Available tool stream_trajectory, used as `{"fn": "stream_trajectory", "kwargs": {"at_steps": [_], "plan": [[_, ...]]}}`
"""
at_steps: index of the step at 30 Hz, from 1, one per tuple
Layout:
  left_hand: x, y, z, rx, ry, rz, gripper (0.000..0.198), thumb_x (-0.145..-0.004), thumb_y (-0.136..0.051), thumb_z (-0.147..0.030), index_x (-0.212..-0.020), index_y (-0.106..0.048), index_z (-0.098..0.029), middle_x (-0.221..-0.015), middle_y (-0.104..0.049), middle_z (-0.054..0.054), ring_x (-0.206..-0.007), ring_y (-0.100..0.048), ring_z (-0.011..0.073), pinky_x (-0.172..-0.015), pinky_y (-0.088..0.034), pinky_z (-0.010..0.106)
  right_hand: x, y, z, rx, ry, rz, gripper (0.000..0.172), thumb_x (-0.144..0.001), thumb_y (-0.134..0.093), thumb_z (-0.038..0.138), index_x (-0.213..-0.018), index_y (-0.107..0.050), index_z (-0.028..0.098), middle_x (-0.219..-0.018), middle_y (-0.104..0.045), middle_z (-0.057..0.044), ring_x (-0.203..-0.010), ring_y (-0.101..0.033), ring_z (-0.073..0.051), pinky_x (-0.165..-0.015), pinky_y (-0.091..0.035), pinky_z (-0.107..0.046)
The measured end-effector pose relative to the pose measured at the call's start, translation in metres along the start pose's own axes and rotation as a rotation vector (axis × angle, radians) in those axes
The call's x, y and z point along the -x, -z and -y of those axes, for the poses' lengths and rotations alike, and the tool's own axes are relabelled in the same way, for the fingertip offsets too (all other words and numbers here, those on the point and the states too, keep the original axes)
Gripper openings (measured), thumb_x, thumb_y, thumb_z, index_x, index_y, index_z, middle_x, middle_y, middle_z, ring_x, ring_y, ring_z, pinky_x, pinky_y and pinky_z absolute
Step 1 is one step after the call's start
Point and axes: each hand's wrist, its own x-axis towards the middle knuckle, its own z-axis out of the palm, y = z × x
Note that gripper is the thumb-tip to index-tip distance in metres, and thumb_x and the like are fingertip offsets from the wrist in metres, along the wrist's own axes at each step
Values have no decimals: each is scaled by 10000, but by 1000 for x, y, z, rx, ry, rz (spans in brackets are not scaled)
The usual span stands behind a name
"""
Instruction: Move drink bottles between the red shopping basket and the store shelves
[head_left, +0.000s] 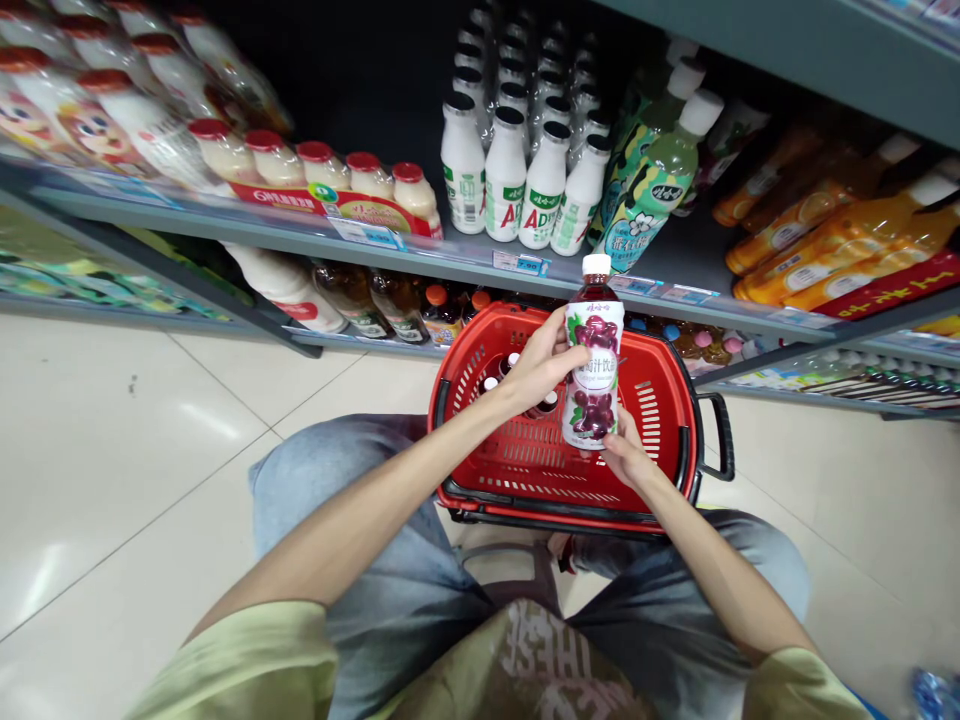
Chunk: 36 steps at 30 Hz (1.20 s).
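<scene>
Both hands hold a grape juice bottle with a white cap, upright over the red shopping basket. My left hand grips its side, with the thumb across the label. My right hand has its fingers at the bottle's base; part of them is hidden behind it. Inside the basket, at its left, stand several dark bottles with white caps, partly covered by my left hand and wrist. The basket sits between my knees, its black handle sticking out on the right.
Ahead runs a shelf holding white milk drink bottles, red-capped small bottles, green drink bottles and orange juice bottles. More bottles stand on the lower shelf, behind the basket. A stool is beneath me on the tiled floor.
</scene>
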Motion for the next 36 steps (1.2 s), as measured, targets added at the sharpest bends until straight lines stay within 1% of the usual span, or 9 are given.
{"fn": "stream_trajectory", "kwargs": {"at_steps": [7, 16, 18, 21, 24, 26, 28, 32, 36], "plan": [[1, 0, 0, -9, 29, -24, 556, -770, -709, -414, -1253, -534, -201, -1138, -686, 78, -1004, -633, 239, -907, -508, 403, 3, 1, -1, 38, 1, -52, 754, -549, -915, 563, -1175, -634, 249, -1213, -644, -66, -1130, -626, -252, -971, -543, -432], [-4, -4, 0, 8, -3, -108, 522, -770, -783, -493, -1133, -559, -193, -1117, -673, 67, -1027, -623, 222, -923, -489, 365, -1, 2, 10, 226, 93, 10, 621, -692, -877, 453, -1215, -602, 261, -1112, -703, -46, -962, -679, -196, -864, -573, -341], [-5, -4, -3, -10, -44, -108, 546, -762, -791, -497, -1147, -553, -191, -1127, -673, 70, -1041, -623, 232, -933, -484, 374, 15, 7, 17, 342, 91, -40, 536, -783, -815, 431, -1238, -581, 271, -1129, -706, -49, -950, -684, -187, -855, -573, -338], [-2, -4, -9, -14, -82, -78, 573, -769, -783, -508, -1183, -547, -191, -1159, -676, 82, -1061, -626, 245, -951, -479, 391, 72, 17, 30, 722, 85, -84, 302, -888, -717, 361, -1158, -624, 261, -1109, -708, -64, -887, -679, -187, -820, -573, -351], [5, -3, -14, 7, -89, -37, 563, -771, -776, -518, -1176, -556, -194, -1145, -685, 80, -1052, -630, 248, -941, -482, 392, 151, 27, 44, 1127, 20, 269, 214, -922, -658, 317, -1121, -696, 245, -1128, -716, -95, -1041, -671, -246, -969, -540, -433], [10, -3, -17, 8, -108, -28, 553, -761, -783, -519, -1153, -569, -193, -1136, -686, 80, -1049, -628, 251, -938, -482, 394, 202, 33, 48, 1254, -140, 602, 431, -900, -679, 360, -1319, -652, 265, -1295, -679, -108, -1235, -611, -296, -1126, -446, -496], [16, -4, -20, 4, -136, -27, 558, -750, -790, -517, -1149, -576, -190, -1157, -681, 86, -1068, -621, 256, -951, -480, 402, 240, 37, 45, 1340, -296, 769, 763, -791, -786, 436, -1486, -523, 266, -1469, -569, -123, -1397, -484, -362, -1212, -337, -555], [22, -4, -23, 12, -164, -17, 577, -740, -792, -528, -1159, -580, -193, -1170, -679, 90, -1084, -618, 264, -967, -480, 418, 268, 38, 36, 1426, -394, 836, 944, -758, -800, 355, -1588, -356, 281, -1634, -354, -111, -1535, -264, -364, -1277, -170, -570], [26, -6, -25, 25, -197, 17, 579, -734, -793, -523, -1154, -576, -189, -1166, -683, 91, -1079, -623, 256, -977, -474, 411, 246, 27, 45, 1403, -420, 793, 878, -733, -788, 393, -1531, -469, 210, -1600, -404, -151, -1496, -344, -363, -1257, -234, -545]]}}
